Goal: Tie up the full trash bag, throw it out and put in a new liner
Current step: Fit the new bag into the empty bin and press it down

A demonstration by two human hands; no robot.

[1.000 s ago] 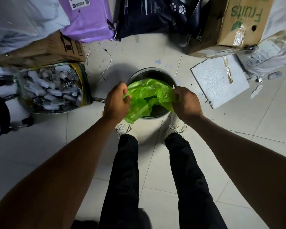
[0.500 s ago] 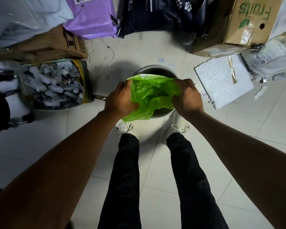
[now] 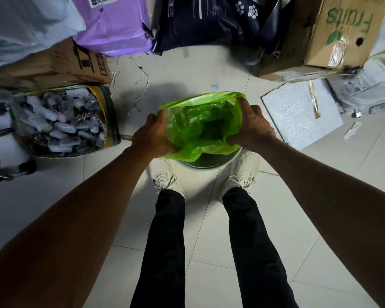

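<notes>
A bright green plastic liner (image 3: 200,121) is spread open over a round metal trash bin (image 3: 209,162) on the tiled floor in front of my feet. The liner's far edge is stretched over the bin's far rim; its near edge hangs loose inside the near rim, which shows bare. My left hand (image 3: 152,135) grips the liner's left side. My right hand (image 3: 252,127) grips its right side, fingers over the edge. The bin's inside is mostly hidden by the liner.
A bag of clear plastic bottles (image 3: 60,121) stands at left. Cardboard boxes (image 3: 320,41), a purple sack (image 3: 113,25) and a dark sack (image 3: 205,21) crowd the far side. A white foam board (image 3: 298,112) lies at right. Loose wire (image 3: 129,85) lies on the floor.
The liner was bunched between my hands above the bin. Both hands moved apart and forward, spreading its mouth open and pulling the far edge over the bin's rim.
</notes>
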